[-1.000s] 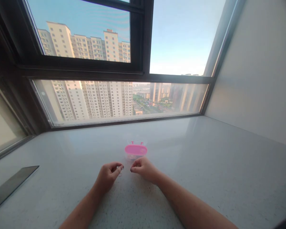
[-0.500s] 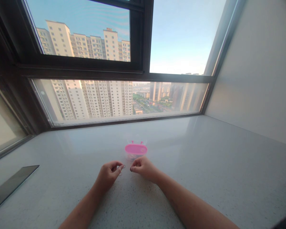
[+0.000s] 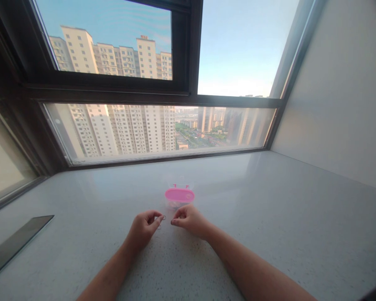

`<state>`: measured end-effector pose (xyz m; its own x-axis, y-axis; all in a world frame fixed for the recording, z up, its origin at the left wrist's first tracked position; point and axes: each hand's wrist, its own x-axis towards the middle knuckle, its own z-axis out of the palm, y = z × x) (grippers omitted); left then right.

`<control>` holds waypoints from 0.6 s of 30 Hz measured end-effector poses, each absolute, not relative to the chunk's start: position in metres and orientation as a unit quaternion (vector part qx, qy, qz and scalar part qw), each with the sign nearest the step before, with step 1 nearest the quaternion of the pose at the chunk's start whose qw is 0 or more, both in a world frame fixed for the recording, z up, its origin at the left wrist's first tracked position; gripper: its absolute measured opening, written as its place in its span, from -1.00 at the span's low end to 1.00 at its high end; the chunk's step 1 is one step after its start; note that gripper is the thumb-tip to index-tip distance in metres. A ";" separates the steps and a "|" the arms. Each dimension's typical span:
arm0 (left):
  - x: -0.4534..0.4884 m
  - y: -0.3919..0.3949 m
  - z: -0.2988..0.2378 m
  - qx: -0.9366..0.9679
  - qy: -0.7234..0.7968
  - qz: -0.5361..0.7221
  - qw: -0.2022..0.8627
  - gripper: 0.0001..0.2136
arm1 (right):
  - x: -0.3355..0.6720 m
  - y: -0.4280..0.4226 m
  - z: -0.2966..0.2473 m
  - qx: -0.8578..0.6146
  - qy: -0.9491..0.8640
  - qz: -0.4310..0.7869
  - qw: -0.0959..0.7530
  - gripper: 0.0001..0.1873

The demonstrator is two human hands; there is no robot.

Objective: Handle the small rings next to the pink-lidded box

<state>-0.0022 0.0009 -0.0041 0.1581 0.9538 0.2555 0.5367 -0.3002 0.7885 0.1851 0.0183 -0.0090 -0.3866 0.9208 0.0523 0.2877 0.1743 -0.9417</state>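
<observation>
A small ring (image 3: pixel 163 217) is pinched by the curled left hand (image 3: pixel 143 229). Opposite, the right hand (image 3: pixel 189 219) is curled, its contents indiscernible. A pink-lidded box (image 3: pixel 179 195) is set just beyond.

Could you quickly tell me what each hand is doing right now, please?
Left hand: closed, pinching a small ring.
Right hand: pinched shut; contents cannot be told.

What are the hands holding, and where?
The left hand pinches a tiny ring by its rim, between thumb and forefinger. The right hand is pinched too; whether it holds anything is too small to tell.
</observation>
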 end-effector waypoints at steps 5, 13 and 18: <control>-0.001 0.000 -0.004 0.715 0.521 0.383 0.267 -0.70 | 0.185 0.019 -0.010 -0.432 -0.692 0.467 0.341 -0.79; -0.002 0.002 -0.008 0.708 0.521 0.391 0.272 -0.69 | 0.188 0.019 -0.013 -0.424 -0.696 0.470 0.338 -0.87; -0.002 0.003 -0.010 0.708 0.521 0.389 0.275 -0.70 | 0.187 0.019 -0.011 -0.422 -0.685 0.482 0.348 -0.89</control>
<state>-0.0022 0.0034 -0.0096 0.1538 0.9521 0.2643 0.5238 -0.3054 0.7952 0.1867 0.0189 -0.0107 -0.4012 0.9133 0.0699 0.2428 0.1796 -0.9533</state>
